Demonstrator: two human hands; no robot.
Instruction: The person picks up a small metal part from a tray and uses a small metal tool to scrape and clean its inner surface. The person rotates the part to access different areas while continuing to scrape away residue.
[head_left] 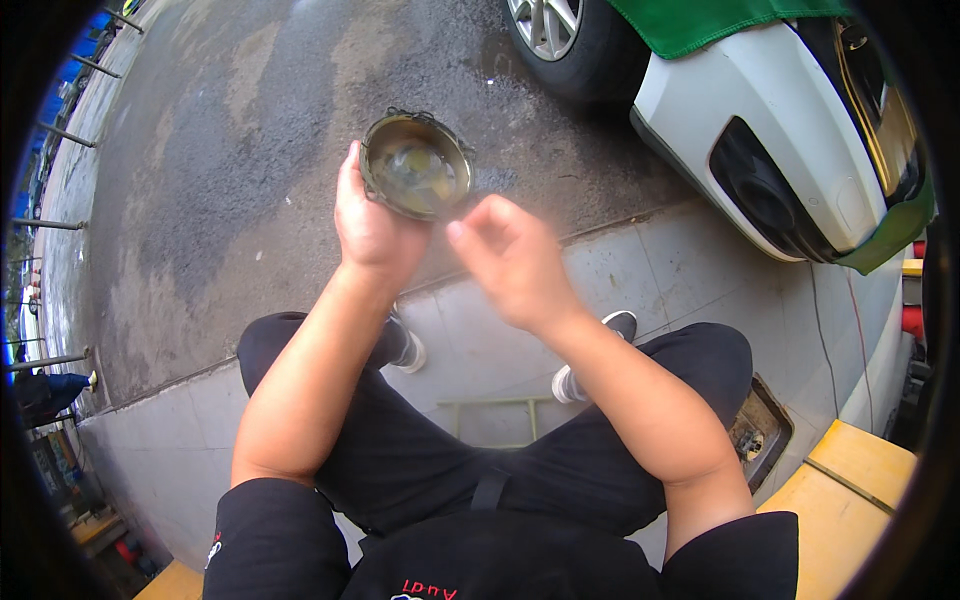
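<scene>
My left hand [370,222] holds a round lamp unit [416,166] with a dark rim and a cloudy, yellowish glass face, raised in front of me above the road. My right hand [508,258] is just to the right of it, fingers bent and slightly blurred, its fingertips near the lamp's lower right edge; whether they touch it is unclear. Nothing shows in the right hand. Both forearms come up from the lower edge over my knees in black trousers.
I sit at a grey paved kerb [640,260] beside an asphalt road [220,150]. A white car [800,130] with a green cloth [700,20] over it stands at the upper right, its wheel [560,35] close. A yellow ledge [850,490] lies lower right; railings [60,135] line the left.
</scene>
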